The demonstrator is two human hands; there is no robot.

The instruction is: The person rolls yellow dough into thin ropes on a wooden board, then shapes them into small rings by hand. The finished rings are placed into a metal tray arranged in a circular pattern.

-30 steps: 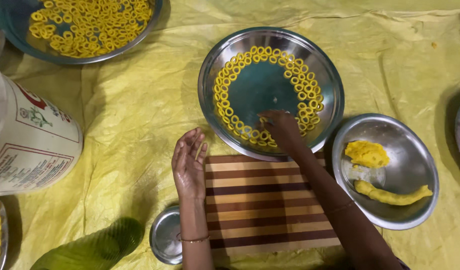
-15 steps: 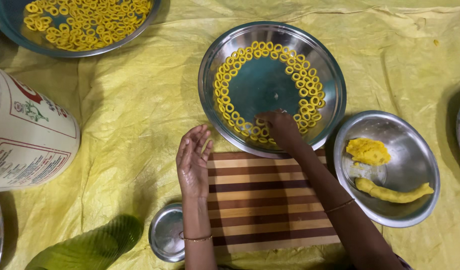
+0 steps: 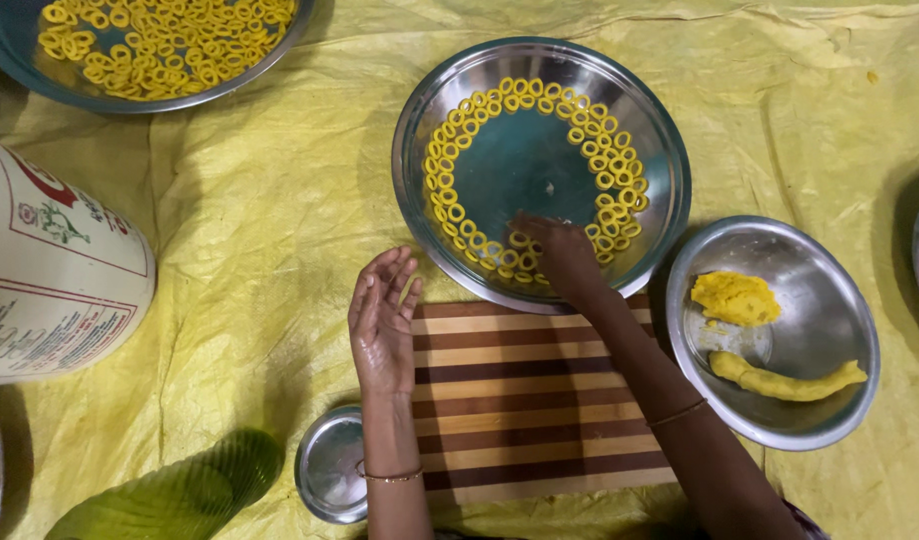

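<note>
I see a white printed tub (image 3: 49, 270) at left on the yellow sheet (image 3: 259, 200). A small steel lid (image 3: 331, 468) lies near a green leaf (image 3: 169, 495).

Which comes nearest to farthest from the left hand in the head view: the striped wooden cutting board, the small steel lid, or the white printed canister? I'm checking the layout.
1. Striped wooden cutting board: touching the left hand, just to its right.
2. Small steel lid: below, beside the wrist.
3. White printed canister: far left.

Ring-filled tray (image 3: 159, 50) cut off at top edge, white container (image 3: 49, 270) cropped at left, right hand (image 3: 559, 255) fingertips hidden among dough rings (image 3: 509, 255)
</note>
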